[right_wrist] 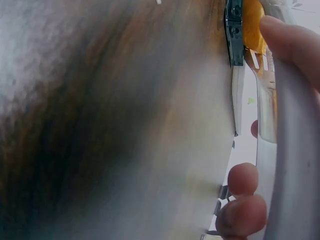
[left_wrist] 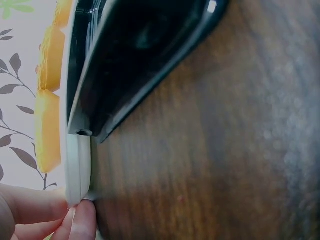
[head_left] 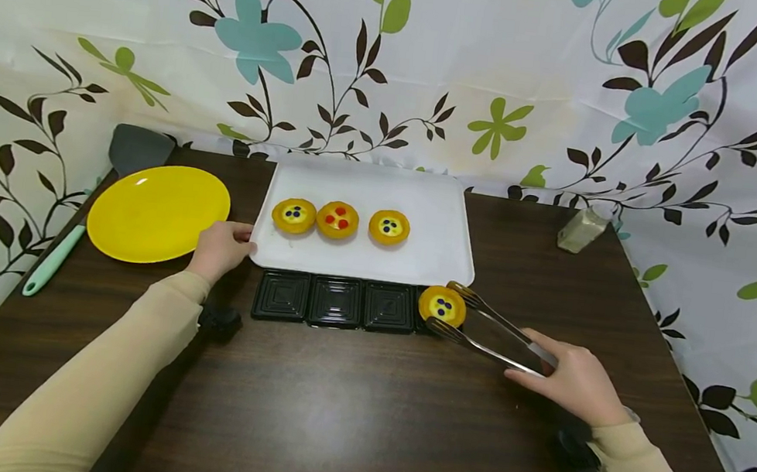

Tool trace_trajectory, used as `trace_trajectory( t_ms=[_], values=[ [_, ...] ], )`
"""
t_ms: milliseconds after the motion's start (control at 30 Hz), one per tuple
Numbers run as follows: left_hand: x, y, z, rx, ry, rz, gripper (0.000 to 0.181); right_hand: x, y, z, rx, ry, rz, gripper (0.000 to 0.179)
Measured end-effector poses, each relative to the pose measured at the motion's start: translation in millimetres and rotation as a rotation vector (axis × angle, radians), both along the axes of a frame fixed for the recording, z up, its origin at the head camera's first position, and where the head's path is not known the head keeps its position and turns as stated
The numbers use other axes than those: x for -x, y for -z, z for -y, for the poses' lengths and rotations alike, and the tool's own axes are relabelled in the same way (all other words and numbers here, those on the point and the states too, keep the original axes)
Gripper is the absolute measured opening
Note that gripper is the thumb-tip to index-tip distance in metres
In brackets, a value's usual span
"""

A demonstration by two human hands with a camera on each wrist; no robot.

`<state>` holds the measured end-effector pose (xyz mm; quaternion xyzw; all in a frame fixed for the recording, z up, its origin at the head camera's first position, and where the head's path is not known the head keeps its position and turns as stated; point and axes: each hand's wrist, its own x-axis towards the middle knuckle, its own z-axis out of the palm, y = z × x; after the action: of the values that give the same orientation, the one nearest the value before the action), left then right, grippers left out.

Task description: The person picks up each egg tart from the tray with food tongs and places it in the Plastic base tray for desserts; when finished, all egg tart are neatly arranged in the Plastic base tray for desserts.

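My left hand (head_left: pixel 218 251) pinches the near left corner of a white tray (head_left: pixel 361 261) between thumb and fingers, as the left wrist view shows up close. Three tarts stand on that tray: two with blue dots and, between them, a red-dotted tart (head_left: pixel 337 220). In front of it lies a black compartment tray (head_left: pixel 336 303). Metal tongs (head_left: pixel 535 349) are held in my right hand (head_left: pixel 575 379), their tips on either side of a blue-dotted tart (head_left: pixel 442 305) at the rightmost compartment. Whether the tips squeeze this tart I cannot tell.
At the left a yellow plate (head_left: pixel 156 215) partly covers a spatula with a mint-green handle (head_left: pixel 53 261). A small shaker (head_left: pixel 582 229) stands at the back right. Patterned cloth (head_left: pixel 435 48) hangs behind and beside the dark table (head_left: pixel 330 417).
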<state>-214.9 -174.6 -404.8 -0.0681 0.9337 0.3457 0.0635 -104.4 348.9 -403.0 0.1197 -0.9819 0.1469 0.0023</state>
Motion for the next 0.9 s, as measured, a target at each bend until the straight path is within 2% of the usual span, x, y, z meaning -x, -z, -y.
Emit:
trace_trajectory(
  t_ms=[633, 900],
  values=[
    [0.4, -0.7, 0.4, 0.004, 0.003, -0.006, 0.042, 0.3, 3.0, -2.1, -0.031, -0.021, -0.124, 0.076],
    [0.0, -0.5, 0.2, 0.002, -0.004, 0.001, 0.043, 1.4, 0.8, -1.7, -0.006, -0.027, -0.122, 0.076]
  ],
)
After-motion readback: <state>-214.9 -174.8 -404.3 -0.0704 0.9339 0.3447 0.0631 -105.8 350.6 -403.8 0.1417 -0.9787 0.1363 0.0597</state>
